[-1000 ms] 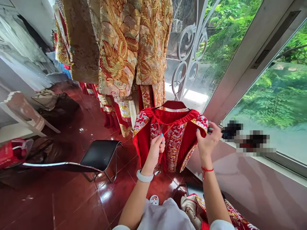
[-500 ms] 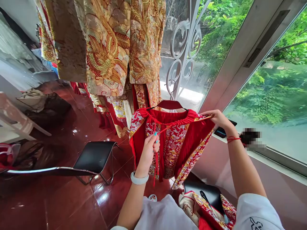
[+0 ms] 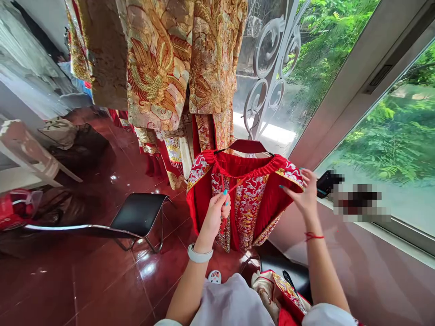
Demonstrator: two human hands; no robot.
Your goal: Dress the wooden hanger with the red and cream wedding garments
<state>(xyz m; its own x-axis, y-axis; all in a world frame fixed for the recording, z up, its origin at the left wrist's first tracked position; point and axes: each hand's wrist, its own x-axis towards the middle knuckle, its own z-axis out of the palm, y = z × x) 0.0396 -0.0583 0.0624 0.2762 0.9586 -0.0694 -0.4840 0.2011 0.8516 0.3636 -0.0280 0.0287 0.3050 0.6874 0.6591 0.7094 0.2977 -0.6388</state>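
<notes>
1. Nearest the person, a folded red cloth (image 3: 283, 290) lies low by the lap, and a black stool (image 3: 139, 213) stands on the floor to the left.
2. The left hand (image 3: 215, 215) is closed in a pinch on the red cord (image 3: 222, 185) at the top band of the red embroidered garment (image 3: 249, 203). A grip close to the knot would likely give the best control.
3. The right hand (image 3: 306, 197) is spread, fingertips touching the garment's right edge and gripping nothing. Steadying that edge should stop the cloth swinging.
4. The garment hangs on a red hanger (image 3: 246, 146) hooked to white iron scrollwork (image 3: 268, 54) at the window. Pulls are best kept gentle so the hook does not slip.
5. Behind, gold robes (image 3: 159, 68) hang close by, so the cord should stay clear of them.
</notes>
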